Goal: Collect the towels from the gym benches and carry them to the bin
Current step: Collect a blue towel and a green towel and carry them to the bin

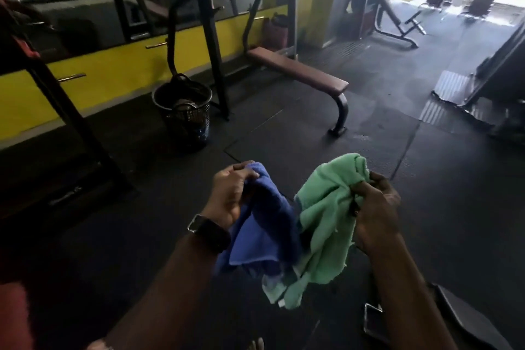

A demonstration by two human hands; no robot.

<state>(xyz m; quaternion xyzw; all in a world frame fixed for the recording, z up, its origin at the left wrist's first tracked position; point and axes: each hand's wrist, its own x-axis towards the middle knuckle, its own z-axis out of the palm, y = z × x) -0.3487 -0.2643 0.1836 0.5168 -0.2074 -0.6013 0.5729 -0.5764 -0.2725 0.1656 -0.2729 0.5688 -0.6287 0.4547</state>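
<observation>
My left hand [231, 193], with a dark watch on its wrist, is closed on a blue towel [265, 227] that hangs down from it. My right hand [375, 207] grips a green towel [324, 224], which droops beside the blue one and touches it. Both are held in front of me above the dark rubber floor. A black mesh bin [184, 115] stands on the floor ahead to the left, by the yellow wall, with some dark cloth inside. A flat brown bench [298, 69] stands ahead with nothing lying on its pad.
Black rack uprights [211, 45] and barbells line the yellow wall on the left, one upright right behind the bin. A slanted bench [389, 13] stands far right. A ribbed metal ramp [451, 91] lies at right. Dark floor mats stretch between me and the bin.
</observation>
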